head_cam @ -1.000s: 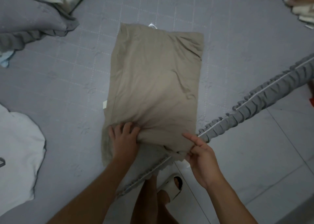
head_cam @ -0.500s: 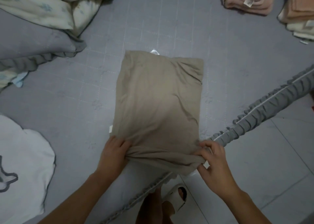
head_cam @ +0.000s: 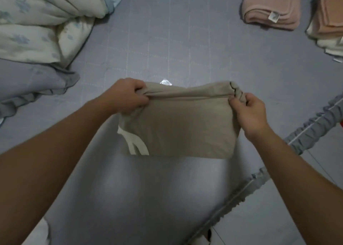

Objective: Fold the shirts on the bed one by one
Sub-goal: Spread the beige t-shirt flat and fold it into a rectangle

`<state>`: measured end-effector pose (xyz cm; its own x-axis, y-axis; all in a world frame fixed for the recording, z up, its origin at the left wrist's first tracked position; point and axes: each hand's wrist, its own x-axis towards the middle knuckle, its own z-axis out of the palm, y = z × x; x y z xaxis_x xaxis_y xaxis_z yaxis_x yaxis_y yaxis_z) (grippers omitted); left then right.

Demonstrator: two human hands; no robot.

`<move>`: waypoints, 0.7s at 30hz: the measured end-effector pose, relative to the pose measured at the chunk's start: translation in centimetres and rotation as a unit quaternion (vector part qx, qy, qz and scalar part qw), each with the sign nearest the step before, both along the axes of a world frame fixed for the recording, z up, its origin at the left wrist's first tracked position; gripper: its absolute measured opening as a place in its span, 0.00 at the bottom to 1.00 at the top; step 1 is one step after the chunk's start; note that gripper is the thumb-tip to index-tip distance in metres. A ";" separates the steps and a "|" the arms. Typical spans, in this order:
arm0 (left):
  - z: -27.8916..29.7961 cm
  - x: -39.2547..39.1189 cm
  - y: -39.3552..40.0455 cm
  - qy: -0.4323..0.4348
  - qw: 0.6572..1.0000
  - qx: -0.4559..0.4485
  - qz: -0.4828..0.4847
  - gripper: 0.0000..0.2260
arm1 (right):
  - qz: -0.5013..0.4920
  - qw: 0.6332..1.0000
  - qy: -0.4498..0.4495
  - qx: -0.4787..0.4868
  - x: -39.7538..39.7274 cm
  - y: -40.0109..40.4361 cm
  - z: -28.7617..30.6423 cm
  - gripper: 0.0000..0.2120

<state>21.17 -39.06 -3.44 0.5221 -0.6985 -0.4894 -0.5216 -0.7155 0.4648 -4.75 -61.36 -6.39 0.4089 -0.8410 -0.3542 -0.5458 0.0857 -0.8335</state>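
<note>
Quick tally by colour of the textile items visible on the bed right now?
Beige: 1, the shirt held by left hand and right hand
Pink: 1, folded stack
Peach and cream: 1, stack
White with blue print: 1, quilt
Total: 4

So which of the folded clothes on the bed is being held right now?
The beige shirt, gripped by the left hand and right hand; the pink pile and orange-cream stack lie untouched.

rumpled duvet (head_cam: 46,22), folded pink towel (head_cam: 271,5)
</note>
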 end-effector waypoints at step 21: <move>-10.9 -7.4 9.3 0.295 0.821 -0.079 0.483 0.20 | -0.029 0.979 0.172 0.104 -4.8 4.8 -6.2 0.09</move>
